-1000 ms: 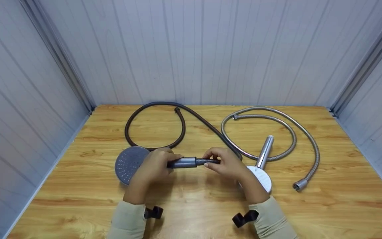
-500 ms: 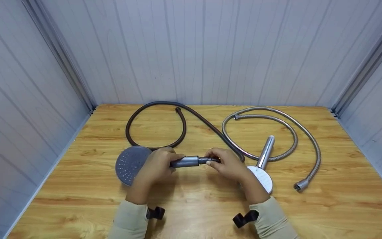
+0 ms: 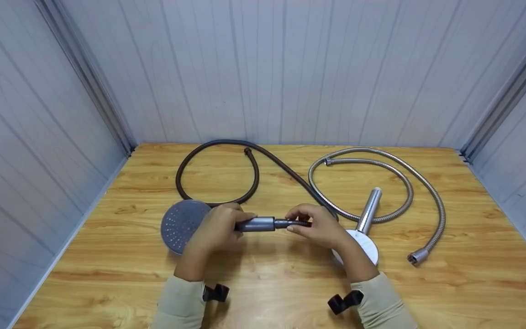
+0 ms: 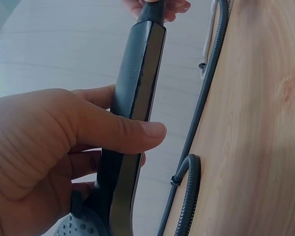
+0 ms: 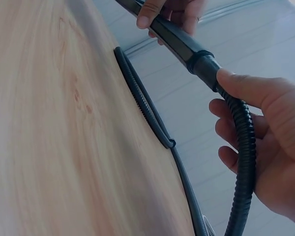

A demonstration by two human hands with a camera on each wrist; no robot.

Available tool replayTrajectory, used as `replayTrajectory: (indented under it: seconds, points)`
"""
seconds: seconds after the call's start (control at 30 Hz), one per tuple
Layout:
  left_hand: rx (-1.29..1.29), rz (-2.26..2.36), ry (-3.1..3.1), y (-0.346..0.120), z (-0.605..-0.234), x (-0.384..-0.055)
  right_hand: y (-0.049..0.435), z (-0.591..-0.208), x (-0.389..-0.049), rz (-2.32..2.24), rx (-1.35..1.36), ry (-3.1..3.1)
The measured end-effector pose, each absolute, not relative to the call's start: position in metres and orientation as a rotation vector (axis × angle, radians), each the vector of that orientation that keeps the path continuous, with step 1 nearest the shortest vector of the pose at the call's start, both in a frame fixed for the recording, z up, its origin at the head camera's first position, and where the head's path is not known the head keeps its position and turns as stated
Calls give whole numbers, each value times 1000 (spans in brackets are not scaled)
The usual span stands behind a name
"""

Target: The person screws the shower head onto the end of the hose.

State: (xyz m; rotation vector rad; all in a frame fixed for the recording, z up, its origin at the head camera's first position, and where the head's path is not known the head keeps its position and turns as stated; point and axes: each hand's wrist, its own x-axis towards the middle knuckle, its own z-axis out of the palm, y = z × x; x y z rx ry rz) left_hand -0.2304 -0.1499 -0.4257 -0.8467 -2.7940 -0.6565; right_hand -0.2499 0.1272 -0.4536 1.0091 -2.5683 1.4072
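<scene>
In the head view, my left hand grips the handle of a dark grey shower head, whose round spray face is at the left. The left wrist view shows the thumb lying across the handle. At the handle's free end sits the connector of a dark ribbed shower hose. My right hand holds this hose by its connector, the thumb at the connector's edge and the fingers curled loosely behind. Connector and handle meet end to end; the thread is hidden.
A chrome shower head lies partly under the right forearm. Beside it a silver shower hose is coiled, its wide end nut towards the front. The dark hose loops across the wooden table. Pale panels wall the back and sides.
The right fingers shift their hold around the hose and connector, showing more of the connector now. The left hand keeps its grip on the shower head. The head view has moved slightly.
</scene>
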Motion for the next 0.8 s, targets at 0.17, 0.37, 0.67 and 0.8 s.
replayTrajectory:
  seconds: [0.17, 0.37, 0.67, 0.8]
  points:
    - [-841, -647, -2797, -149, -425, -230, 133, -455, -250, 1420, 1002, -2535]
    - [-828, -684, -2794, -151, -425, -228, 139, -456, -250, 1488, 965, -2547]
    - [-842, -677, -2743, -158, -430, -227, 144, -455, -250, 1493, 939, -2590]
    - [-849, -674, -2739, -163, -431, -227, 145, -456, -251, 1490, 976, -2568]
